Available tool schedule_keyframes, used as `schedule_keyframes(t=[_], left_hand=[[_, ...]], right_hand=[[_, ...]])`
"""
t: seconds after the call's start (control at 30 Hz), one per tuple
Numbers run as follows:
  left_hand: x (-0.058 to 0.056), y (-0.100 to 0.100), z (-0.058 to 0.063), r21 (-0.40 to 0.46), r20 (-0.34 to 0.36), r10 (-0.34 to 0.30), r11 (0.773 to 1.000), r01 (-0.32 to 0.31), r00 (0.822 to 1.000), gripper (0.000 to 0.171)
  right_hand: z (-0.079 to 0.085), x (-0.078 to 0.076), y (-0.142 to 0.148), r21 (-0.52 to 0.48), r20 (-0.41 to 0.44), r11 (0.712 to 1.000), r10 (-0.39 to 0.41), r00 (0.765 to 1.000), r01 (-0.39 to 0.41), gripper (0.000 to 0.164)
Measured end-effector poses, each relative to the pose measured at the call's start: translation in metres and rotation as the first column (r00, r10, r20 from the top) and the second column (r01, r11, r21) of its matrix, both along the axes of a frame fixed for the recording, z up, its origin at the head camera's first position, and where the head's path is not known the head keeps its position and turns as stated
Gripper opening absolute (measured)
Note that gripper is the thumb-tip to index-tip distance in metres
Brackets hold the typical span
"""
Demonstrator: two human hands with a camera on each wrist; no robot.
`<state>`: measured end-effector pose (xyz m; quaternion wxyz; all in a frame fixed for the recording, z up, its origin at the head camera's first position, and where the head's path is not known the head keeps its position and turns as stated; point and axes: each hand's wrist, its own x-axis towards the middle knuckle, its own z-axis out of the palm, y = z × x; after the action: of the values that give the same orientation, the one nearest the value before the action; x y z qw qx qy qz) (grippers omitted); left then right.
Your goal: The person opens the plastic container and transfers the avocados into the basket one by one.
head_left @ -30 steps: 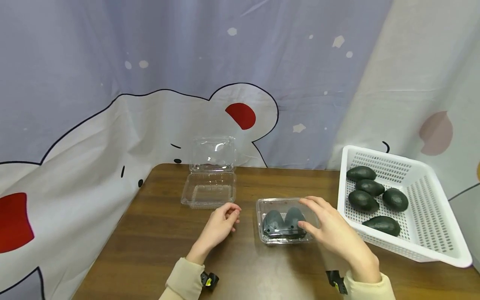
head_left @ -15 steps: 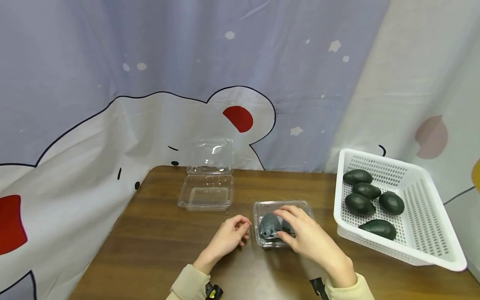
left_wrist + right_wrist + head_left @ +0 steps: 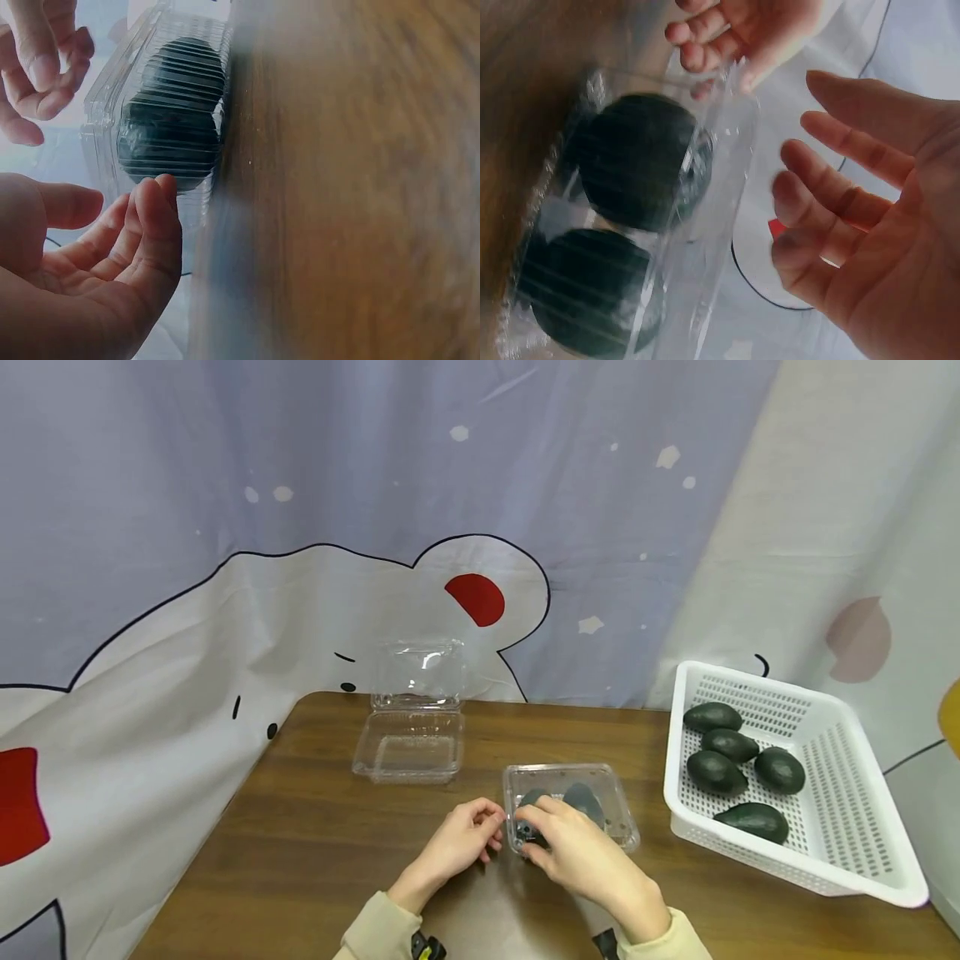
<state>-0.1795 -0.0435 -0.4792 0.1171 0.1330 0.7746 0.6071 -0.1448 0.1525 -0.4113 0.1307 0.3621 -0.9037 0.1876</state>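
Note:
A clear plastic clamshell box (image 3: pixel 621 823) with its lid down stands on the table, and two dark green avocados (image 3: pixel 634 161) show through its ribbed walls. By the box's left side is my left hand (image 3: pixel 461 839), its fingers loosely bent with nothing between them; in the left wrist view the fingertips (image 3: pixel 157 196) lie right at the box's wall. Over the front of the lid my right hand (image 3: pixel 573 852) hovers, thumb and fingers apart and holding nothing. It hides part of the lid and the avocados in the head view.
Another clamshell box (image 3: pixel 408 768) stands open at the back left, its lid (image 3: pixel 417 670) raised against the curtain (image 3: pixel 337 460). On the right, a white plastic basket (image 3: pixel 862 827) holds several avocados (image 3: pixel 754 822). The wooden table (image 3: pixel 315 852) ends at the curtain.
My right hand has moved left from the box's right side to over its front left part. The left hand has shifted right, close to the box.

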Motion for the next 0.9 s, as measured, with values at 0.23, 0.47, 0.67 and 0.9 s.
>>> schedule_keyframes(t=[0.23,0.47,0.67,0.9], left_hand=[[0.002,0.000,0.000,0.052,0.117,-0.093,0.995,0.087,0.989,0.020],[0.005,-0.003,0.001,0.076,0.187,-0.136,0.989,0.124,0.973,0.020],[0.005,-0.003,-0.001,0.121,0.226,-0.208,0.975,0.185,0.952,0.021],[0.000,-0.004,-0.005,0.199,0.251,-0.258,0.957,0.211,0.933,0.015]], right_hand=[[-0.007,0.003,-0.009,0.075,0.044,0.996,-0.040,0.998,0.036,0.019],[-0.013,0.006,-0.018,0.146,0.004,0.984,-0.102,0.995,0.101,0.024],[-0.015,0.006,-0.020,0.159,-0.042,0.980,-0.112,0.993,0.117,0.023],[-0.016,0.005,-0.022,0.163,-0.087,0.977,-0.124,0.988,0.137,0.023]])
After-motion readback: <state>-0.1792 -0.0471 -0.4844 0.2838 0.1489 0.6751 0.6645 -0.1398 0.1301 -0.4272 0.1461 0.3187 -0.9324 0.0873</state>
